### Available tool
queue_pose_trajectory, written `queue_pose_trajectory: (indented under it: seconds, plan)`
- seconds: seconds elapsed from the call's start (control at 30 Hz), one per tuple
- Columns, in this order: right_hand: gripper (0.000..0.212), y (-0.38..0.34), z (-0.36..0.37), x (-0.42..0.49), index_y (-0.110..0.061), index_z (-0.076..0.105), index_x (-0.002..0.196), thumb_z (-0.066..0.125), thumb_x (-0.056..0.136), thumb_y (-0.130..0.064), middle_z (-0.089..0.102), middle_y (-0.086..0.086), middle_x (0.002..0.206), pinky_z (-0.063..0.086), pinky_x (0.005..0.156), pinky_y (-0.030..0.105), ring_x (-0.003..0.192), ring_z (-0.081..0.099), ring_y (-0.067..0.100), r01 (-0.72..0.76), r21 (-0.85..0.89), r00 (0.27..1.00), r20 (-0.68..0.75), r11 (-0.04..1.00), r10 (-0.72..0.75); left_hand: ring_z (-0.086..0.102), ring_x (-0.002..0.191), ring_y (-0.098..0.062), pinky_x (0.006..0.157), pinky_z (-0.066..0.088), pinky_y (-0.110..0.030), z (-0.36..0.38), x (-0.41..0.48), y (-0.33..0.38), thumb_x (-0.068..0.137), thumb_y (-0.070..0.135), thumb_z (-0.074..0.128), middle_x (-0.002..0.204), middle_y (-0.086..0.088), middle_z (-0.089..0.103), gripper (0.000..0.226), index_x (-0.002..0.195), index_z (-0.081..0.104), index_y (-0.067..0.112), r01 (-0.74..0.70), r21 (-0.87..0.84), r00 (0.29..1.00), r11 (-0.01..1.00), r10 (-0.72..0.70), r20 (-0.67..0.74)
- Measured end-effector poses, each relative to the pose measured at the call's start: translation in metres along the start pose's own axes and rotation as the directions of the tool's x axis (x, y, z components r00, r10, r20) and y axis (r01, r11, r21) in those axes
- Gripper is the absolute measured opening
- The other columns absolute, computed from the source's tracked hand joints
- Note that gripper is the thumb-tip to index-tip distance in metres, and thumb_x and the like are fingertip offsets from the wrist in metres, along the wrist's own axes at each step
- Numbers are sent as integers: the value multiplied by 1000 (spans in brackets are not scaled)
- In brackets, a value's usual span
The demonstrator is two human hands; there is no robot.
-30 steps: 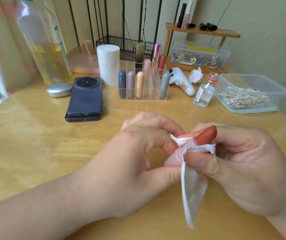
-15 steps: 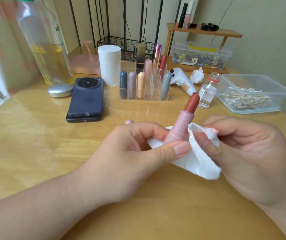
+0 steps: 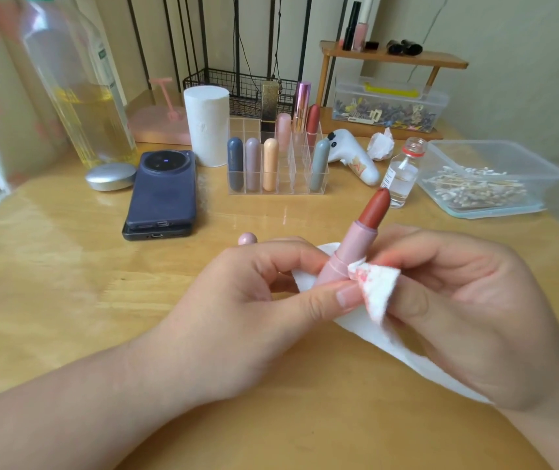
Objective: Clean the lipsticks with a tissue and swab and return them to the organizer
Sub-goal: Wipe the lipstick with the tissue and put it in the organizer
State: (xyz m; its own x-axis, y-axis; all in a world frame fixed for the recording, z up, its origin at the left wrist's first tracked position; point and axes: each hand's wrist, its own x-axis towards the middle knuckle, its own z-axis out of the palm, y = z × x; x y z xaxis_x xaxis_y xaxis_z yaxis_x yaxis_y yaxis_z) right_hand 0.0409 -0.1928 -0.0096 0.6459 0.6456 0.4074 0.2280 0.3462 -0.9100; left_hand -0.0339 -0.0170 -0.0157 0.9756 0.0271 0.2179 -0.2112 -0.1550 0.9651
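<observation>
Nearest the viewer, the left hand (image 3: 237,310) and right hand (image 3: 457,307) meet over the desk (image 3: 67,283) at centre. The left fingers (image 3: 339,296) are curled, with thumb and forefinger pinching the lower barrel of the uncapped lipstick (image 3: 356,245). The right fingers (image 3: 410,300) are curled round a folded corner of the tissue (image 3: 378,290) and press it against the barrel on its 4 o'clock side. The rest of the sheet trails toward 5 o'clock under the right hand. Change over the last second: the lipstick lay almost flat, red tip pointing to 3 o'clock, with the tissue wrapped at the collar just below the tip. It is now raised, tip leaning to 1 o'clock, and the tissue has moved down onto the pink barrel. The folded corner now shows red smears. Assessment: residue has transferred to the tissue, and wiping has passed from the collar to the barrel, so the tissue stage for this lipstick is probably near its end. The lipstick remains outside the organizer. A pink cap (image 3: 247,238) shows just beyond the left hand and probably belongs to this lipstick. Farther off, at 12 o'clock, the clear organizer (image 3: 301,171) holds several capped lipsticks and has free compartments. At 2 o'clock stand a small bottle (image 3: 403,178) and a tub of swabs (image 3: 474,188), well apart from both hands.
</observation>
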Motion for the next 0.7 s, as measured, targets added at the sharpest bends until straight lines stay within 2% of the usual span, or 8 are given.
queue_pose_trajectory:
  seconds: [0.07,0.13,0.23,0.3,0.37,0.47,0.57,0.7]
  plan:
    - [25,-1,0,0,-8,70,81,85,71,-25,66,14,79,52,71,24,76,65,21,-101,-12,995,-13,995,101,65,86,-11,107,37,-56,1,-1,0,84,46,68,89,5,71,24,90,75,24,-35,56,999,998,36,-12]
    - [29,-5,1,0,-9,71,80,90,65,-24,66,8,71,48,60,18,61,59,13,-205,-83,979,-33,975,202,68,90,-12,105,42,-50,1,-1,-2,84,45,70,93,4,72,24,93,76,24,-55,147,997,988,62,-46]
    - [14,-7,0,-1,-1,69,76,80,71,-8,62,8,63,42,50,15,47,53,7,-307,-45,952,-34,951,305,70,88,-12,86,52,-31,-3,-1,-5,75,53,74,88,7,73,29,87,75,26,-53,238,989,970,83,-119]
    - [16,-4,-2,-1,-5,71,75,81,71,-17,58,14,66,36,48,20,48,46,13,-344,-37,939,-26,938,344,70,86,-12,82,53,-28,-4,-1,-6,70,57,74,84,8,73,32,82,74,27,-46,262,984,964,88,-153]
    - [19,-2,-4,1,-10,73,76,83,68,-24,57,19,70,34,48,22,52,42,18,-322,8,947,-17,947,322,71,90,-13,86,54,-32,-5,0,-7,71,56,75,88,6,75,34,85,76,25,-41,228,988,973,73,-136]
    - [18,-2,-9,5,-18,76,77,84,66,-30,66,4,67,35,45,19,51,45,14,-239,93,970,-25,967,242,66,98,-9,98,47,-36,-5,1,-3,81,56,66,90,11,72,29,87,76,29,-60,201,996,978,72,-56]
    - [23,0,-14,6,-19,77,82,85,69,-36,69,5,72,38,43,20,44,45,14,-200,26,980,-11,979,200,59,99,-12,109,33,-49,-5,0,-1,90,58,54,86,11,64,24,82,67,39,-88,289,996,953,82,33]
    - [33,1,-11,6,-15,77,85,88,65,-39,67,7,65,39,42,19,41,45,14,-272,48,962,4,961,272,54,122,-14,118,14,-55,-6,-1,2,94,57,50,112,10,62,27,94,68,36,-106,332,989,937,65,133]
